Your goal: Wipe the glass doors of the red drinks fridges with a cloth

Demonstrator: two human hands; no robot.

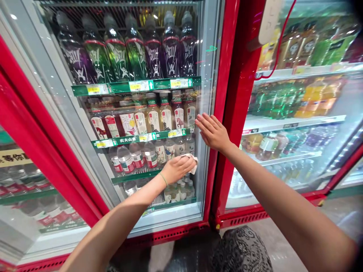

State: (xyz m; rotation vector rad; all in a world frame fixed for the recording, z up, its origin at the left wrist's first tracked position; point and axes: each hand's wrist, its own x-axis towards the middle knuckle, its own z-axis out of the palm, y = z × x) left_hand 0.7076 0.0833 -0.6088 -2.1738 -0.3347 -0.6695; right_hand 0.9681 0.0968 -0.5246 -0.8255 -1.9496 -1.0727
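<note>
A white cloth (193, 163) is bunched under the fingers of my left hand (180, 168), which presses it against the glass door (202, 189) of a red-framed drinks fridge. My right hand (212, 132) lies flat near the door's right edge, fingers stretched out and pointing left, higher than the left hand. Nothing shows in it. Behind the glass, close to both hands, stand rows of bottled drinks (166, 113) on shelves with green price strips (136, 86). The palm side of each hand is hidden.
A second lit fridge with a red frame (241, 218) stands to the right, holding green and orange bottles (312, 96). A red cord (276, 62) hangs at its upper left. Another red-framed fridge (56, 139) is at the left. My patterned clothing (244, 249) shows below, above the floor.
</note>
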